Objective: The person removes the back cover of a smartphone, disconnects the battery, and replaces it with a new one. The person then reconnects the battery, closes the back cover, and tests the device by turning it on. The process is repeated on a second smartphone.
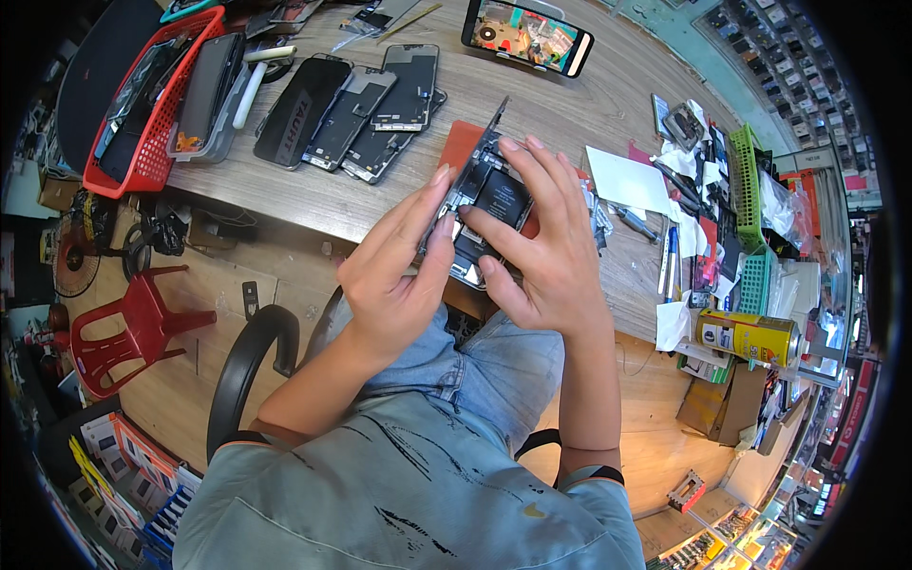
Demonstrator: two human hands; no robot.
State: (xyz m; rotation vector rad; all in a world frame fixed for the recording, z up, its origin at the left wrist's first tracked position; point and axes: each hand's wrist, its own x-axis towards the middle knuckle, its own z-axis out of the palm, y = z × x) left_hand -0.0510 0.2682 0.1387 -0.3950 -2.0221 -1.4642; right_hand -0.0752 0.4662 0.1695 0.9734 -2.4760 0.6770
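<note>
An opened phone [499, 204] with a black battery inside lies over a red mat [458, 141] at the front edge of the wooden desk [617, 104]. Its screen panel [480, 144] is tilted up along the left side. My left hand [404, 266] grips that panel, thumb against its inner face. My right hand [537, 242] is on the phone body: the index fingertip presses near the inner connectors beside my left thumb, other fingers rest over the upper edge, and the thumb is at the lower right. The lower part of the phone is partly hidden by my fingers.
Stacked screen panels [351, 114], a red basket [100, 176] and a plastic box [214, 142] are left. A propped phone [527, 38] stands behind. Papers [627, 176], tools [670, 256], green baskets [746, 185] and a yellow can [746, 332] crowd the right. A red chair [123, 328] stands lower left.
</note>
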